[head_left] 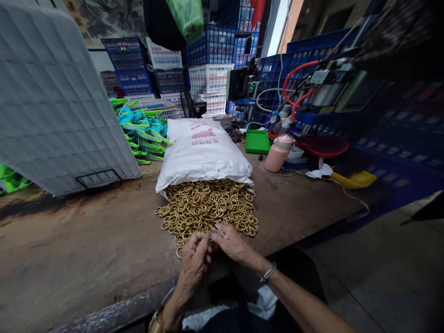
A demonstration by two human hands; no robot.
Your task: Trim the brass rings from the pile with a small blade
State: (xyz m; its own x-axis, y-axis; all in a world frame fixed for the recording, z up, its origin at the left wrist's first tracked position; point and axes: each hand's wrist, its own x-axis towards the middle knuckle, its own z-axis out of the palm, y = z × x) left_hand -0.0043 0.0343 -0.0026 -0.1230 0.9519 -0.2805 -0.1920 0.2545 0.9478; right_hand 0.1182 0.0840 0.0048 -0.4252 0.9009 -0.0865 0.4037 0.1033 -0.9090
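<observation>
A heap of brass-coloured rings (211,206) spills from the mouth of a white printed sack (204,152) onto the table. At the heap's front edge my left hand (194,255) is closed, its fingertips pinched together; what sits between them is too small to make out. Beside it, on the right, my right hand (231,241) is curled around a slim tool (218,231) with a dark tip, whose kind I cannot tell. The fingers of both hands almost meet, and rings lie close by.
A large grey-white quilted panel (58,92) stands at left on the brown table (86,245). Lime and turquoise pieces (142,129) lie behind it. To the right are a green tray (257,141), a pink bottle (278,152), a yellow scoop (354,179) and a machine with orange hoses (326,88).
</observation>
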